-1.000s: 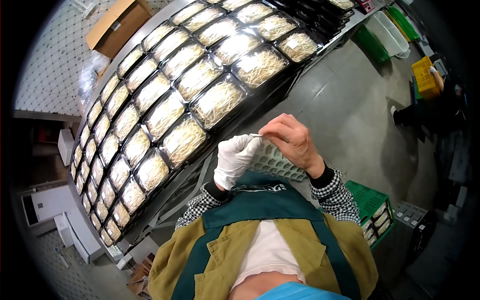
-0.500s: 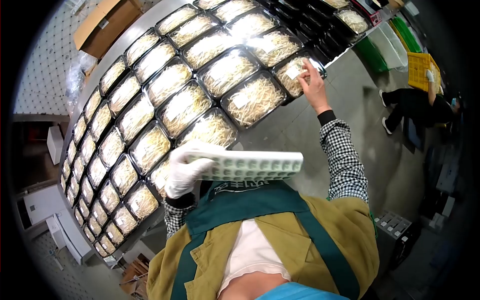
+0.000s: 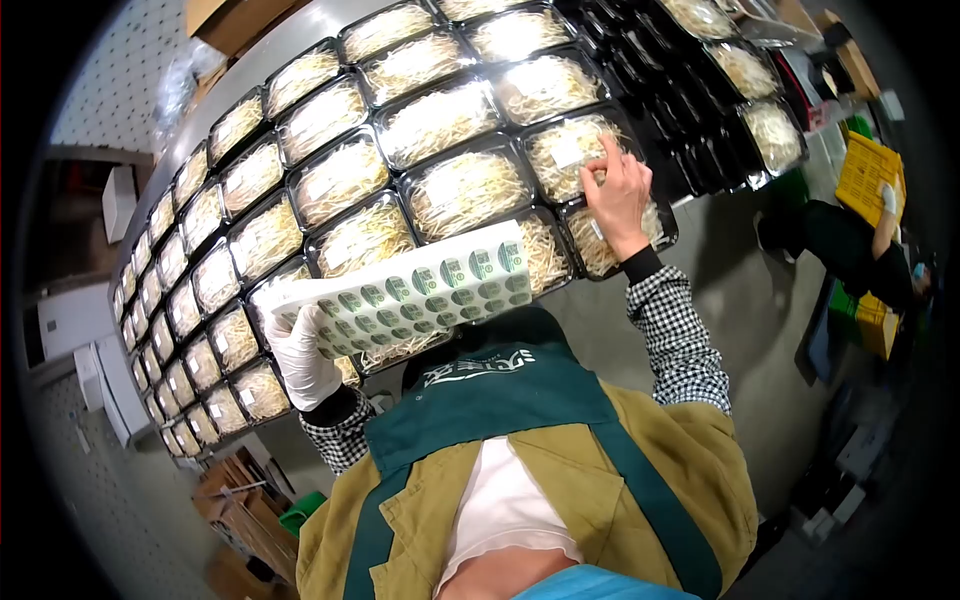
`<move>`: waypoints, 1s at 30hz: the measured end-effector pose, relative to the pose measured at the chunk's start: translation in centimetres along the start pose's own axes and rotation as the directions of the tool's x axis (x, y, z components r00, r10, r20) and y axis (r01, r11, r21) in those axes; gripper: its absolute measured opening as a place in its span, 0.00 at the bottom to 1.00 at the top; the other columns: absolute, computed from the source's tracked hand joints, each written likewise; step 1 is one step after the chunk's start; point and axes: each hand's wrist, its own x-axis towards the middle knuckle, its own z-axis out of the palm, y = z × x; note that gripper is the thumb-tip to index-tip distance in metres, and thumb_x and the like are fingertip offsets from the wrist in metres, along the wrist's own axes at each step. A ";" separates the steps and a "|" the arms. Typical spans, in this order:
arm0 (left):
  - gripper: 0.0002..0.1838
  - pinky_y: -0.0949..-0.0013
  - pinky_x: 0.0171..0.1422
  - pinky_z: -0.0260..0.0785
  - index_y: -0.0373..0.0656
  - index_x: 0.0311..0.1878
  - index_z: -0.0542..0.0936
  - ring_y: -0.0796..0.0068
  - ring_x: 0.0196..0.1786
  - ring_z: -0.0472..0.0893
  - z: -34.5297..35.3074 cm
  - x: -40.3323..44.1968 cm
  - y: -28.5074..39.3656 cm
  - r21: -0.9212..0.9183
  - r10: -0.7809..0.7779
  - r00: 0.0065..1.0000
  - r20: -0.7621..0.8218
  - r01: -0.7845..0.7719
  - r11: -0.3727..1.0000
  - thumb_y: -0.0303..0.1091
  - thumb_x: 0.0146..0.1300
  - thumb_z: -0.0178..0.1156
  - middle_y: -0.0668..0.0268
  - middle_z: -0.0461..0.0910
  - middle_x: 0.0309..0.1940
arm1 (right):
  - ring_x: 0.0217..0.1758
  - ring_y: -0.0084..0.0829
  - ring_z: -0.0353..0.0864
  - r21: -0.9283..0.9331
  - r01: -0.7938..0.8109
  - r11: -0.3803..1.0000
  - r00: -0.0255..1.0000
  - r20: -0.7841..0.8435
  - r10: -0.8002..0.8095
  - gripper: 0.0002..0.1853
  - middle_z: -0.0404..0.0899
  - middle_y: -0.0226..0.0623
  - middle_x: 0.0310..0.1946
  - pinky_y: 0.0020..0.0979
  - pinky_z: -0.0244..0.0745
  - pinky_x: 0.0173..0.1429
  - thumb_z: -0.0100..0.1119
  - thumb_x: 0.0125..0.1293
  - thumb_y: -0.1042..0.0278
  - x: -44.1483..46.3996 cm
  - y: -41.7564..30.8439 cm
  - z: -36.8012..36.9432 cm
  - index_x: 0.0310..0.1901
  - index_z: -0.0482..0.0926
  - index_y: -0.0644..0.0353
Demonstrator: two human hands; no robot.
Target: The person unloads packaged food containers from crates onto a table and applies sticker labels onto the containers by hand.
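My left hand (image 3: 305, 350), in a white glove, is closed on the edge of a sheet of round green stickers (image 3: 425, 290). The sheet is tilted in front of my apron and covers parts of several trays. My bare right hand (image 3: 622, 195) is over a wrapped black tray of bean sprouts (image 3: 570, 150) near the table's right edge. Its thumb and index finger are bent toward each other in a pinch; whatever they hold is too small to make out. A white label (image 3: 568, 157) lies on that tray's film. Below it, another sprout tray (image 3: 592, 240) is partly hidden by my hand.
Rows of wrapped sprout trays (image 3: 440, 120) cover the metal table. Stacked black trays (image 3: 665, 90) stand at the right end, with sprout packs beyond. A co-worker in dark clothes (image 3: 835, 235) is at the right near a yellow crate (image 3: 868, 180). Cardboard (image 3: 240, 500) lies lower left.
The view has shifted over the table. The sticker sheet has turned its printed face up and moved left and upward with my left hand. My right hand is now over a tray farther in.
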 end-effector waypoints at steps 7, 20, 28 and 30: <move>0.14 0.74 0.44 0.75 0.38 0.46 0.77 0.76 0.38 0.81 2.5 -1.1 -0.3 0.016 -0.024 0.986 -0.165 0.027 0.999 0.34 0.59 0.64 0.66 0.82 0.37 | 0.50 0.36 0.74 0.053 -0.110 0.993 0.994 0.020 0.109 0.15 0.77 0.38 0.45 0.35 0.67 0.53 0.63 0.56 0.66 4.4 3.7 -0.6 0.44 0.77 0.62; 0.20 0.74 0.53 0.68 0.33 0.52 0.73 0.76 0.47 0.77 8.1 -3.4 1.1 0.043 -0.079 0.944 -0.320 0.097 0.994 0.26 0.55 0.63 0.61 0.77 0.47 | 0.43 0.38 0.74 -0.026 0.056 0.998 0.993 0.110 -0.053 0.09 0.74 0.35 0.38 0.39 0.66 0.45 0.61 0.55 0.65 10.7 1.0 5.3 0.36 0.73 0.56; 0.18 0.78 0.48 0.70 0.35 0.54 0.74 0.82 0.42 0.77 8.5 -5.5 1.8 0.090 0.018 0.942 -0.335 0.013 0.996 0.21 0.59 0.60 0.64 0.78 0.44 | 0.35 0.13 0.72 0.655 -0.709 0.259 0.546 0.744 -0.385 0.07 0.78 0.29 0.35 0.19 0.67 0.41 0.59 0.64 0.72 5.7 -10.4 -5.2 0.40 0.78 0.65; 0.14 0.79 0.46 0.70 0.34 0.49 0.76 0.83 0.40 0.77 8.3 -6.0 2.0 0.088 0.051 0.933 -0.356 -0.021 0.996 0.21 0.60 0.60 0.67 0.80 0.41 | 0.37 0.13 0.72 0.615 -0.759 0.215 0.522 0.771 -0.365 0.05 0.77 0.29 0.37 0.18 0.69 0.44 0.60 0.62 0.75 4.3 -10.8 -4.4 0.38 0.79 0.66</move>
